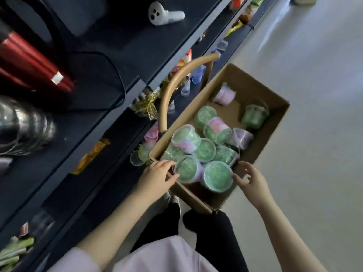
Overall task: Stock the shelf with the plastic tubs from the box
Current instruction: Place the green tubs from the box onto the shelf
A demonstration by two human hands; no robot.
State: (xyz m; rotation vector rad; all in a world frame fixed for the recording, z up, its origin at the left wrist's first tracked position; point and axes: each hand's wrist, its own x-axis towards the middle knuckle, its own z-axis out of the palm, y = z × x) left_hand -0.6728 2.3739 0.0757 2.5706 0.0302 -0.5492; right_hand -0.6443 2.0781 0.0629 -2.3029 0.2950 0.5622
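Head view looks down on your cardboard box (pixel 261 89), which sits on the pale floor (pixel 314 95) just beside the dark shelf unit (pixel 110 122). Plastic tubs (pixel 204 148) with green contents crowd the near half of the box; a few pink and green ones lie apart toward the far end. Your left hand (pixel 157 174) is at the box's near left corner, fingers partly curled against the side of the small tub (pixel 186 169) there, touching but not clearly gripping it. Your right hand (pixel 249 179) is at the box's near right wall, fingers spread open, fingertips touching the large green-lidded tub (pixel 217 176), nothing held. A few tubs (pixel 143 152) already stand on the shelf beside the box.
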